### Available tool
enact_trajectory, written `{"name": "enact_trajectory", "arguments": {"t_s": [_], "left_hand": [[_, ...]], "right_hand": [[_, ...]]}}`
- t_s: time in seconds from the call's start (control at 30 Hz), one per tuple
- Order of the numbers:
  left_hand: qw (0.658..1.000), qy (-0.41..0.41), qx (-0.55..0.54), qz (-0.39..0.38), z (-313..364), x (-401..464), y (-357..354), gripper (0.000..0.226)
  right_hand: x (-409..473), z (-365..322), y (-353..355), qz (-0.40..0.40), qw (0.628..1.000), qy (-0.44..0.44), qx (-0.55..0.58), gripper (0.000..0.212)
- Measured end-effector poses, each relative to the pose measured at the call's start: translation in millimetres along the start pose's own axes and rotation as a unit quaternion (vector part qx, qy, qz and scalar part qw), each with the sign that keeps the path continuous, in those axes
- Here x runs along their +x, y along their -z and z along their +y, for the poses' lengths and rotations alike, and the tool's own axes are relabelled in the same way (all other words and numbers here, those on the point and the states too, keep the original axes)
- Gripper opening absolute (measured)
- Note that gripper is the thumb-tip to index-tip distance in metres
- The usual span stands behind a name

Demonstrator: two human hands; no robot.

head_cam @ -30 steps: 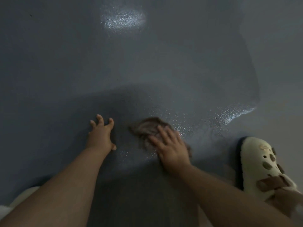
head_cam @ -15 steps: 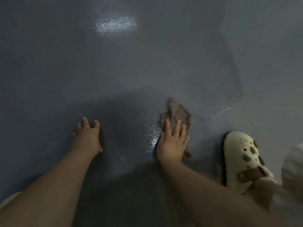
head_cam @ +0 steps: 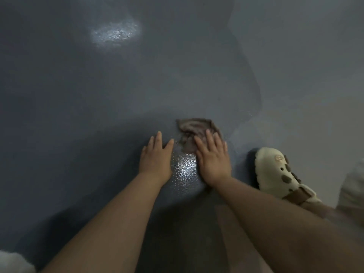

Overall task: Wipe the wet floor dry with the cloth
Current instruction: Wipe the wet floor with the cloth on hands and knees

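A crumpled brown cloth [head_cam: 194, 128] lies on the dark grey wet floor [head_cam: 118, 95]. My right hand [head_cam: 213, 159] presses flat on the cloth's near part with straight fingers, hiding that part. My left hand [head_cam: 156, 156] rests flat on the bare floor just left of it, fingers spread. Between the two hands a wet patch [head_cam: 186, 170] glistens.
A cream clog with brown spots and a strap [head_cam: 279, 174] stands on the floor right of my right hand. The lighter grey floor [head_cam: 305, 85] begins beyond the wet area's edge at the right. A light reflection [head_cam: 116, 33] shines far ahead.
My right hand has slid the cloth from left to right and away from me. My left hand has come in close beside the right one.
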State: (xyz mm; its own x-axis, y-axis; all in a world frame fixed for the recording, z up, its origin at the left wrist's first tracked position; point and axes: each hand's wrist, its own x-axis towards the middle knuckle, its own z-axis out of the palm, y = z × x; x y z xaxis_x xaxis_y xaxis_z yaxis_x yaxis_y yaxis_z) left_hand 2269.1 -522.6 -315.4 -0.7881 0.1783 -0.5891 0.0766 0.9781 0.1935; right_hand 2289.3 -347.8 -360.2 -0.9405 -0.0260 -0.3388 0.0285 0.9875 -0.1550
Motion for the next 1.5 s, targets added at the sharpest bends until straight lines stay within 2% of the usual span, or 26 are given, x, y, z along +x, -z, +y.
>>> {"name": "enact_trajectory", "arguments": {"t_s": [0.17, 0.3, 0.4, 0.47, 0.57, 0.67, 0.87, 1.07, 1.2, 1.3, 1.5], "left_hand": [[0.998, -0.027, 0.039, -0.032, 26, 5, -6, 0.085], [0.998, -0.038, 0.050, -0.032, 43, 10, -9, 0.083], [0.997, -0.027, 0.068, -0.032, 52, 13, -9, 0.084], [0.995, -0.035, 0.083, -0.031, 57, 19, -5, 0.090], [0.993, -0.053, 0.099, -0.034, 63, 30, -2, 0.101], [0.995, -0.031, 0.081, -0.053, 66, 36, -3, 0.106], [0.994, -0.028, 0.085, -0.068, 68, 40, -3, 0.108], [0.994, -0.014, 0.089, -0.058, 71, 39, -4, 0.098], [0.992, -0.019, 0.110, -0.059, 70, 38, -3, 0.106], [0.987, -0.039, 0.139, -0.067, 66, 37, 3, 0.111], [0.993, -0.072, 0.094, 0.021, 52, 54, 35, 0.072]], "right_hand": [[31, 29, 25, -0.002, 0.994, -0.106, 0.037, 0.050], [-20, -7, -8, 0.049, 0.980, -0.164, 0.097, 0.051], [-68, -27, -32, 0.027, 0.980, -0.173, 0.098, 0.050], [-70, -24, -35, 0.029, 0.979, -0.181, 0.087, 0.048], [-46, 0, -24, 0.025, 0.984, -0.163, 0.068, 0.054], [-8, 36, -4, 0.033, 0.986, -0.145, 0.072, 0.053], [63, 92, 41, 0.015, 0.975, -0.205, 0.088, 0.051], [3, 32, 2, 0.094, 0.950, -0.269, 0.130, 0.054], [-15, 15, -10, 0.037, 0.946, -0.304, 0.109, 0.052], [2, 26, -1, 0.047, 0.943, -0.312, 0.106, 0.052], [43, 42, 18, 0.053, 0.933, -0.339, 0.109, 0.053]]}}
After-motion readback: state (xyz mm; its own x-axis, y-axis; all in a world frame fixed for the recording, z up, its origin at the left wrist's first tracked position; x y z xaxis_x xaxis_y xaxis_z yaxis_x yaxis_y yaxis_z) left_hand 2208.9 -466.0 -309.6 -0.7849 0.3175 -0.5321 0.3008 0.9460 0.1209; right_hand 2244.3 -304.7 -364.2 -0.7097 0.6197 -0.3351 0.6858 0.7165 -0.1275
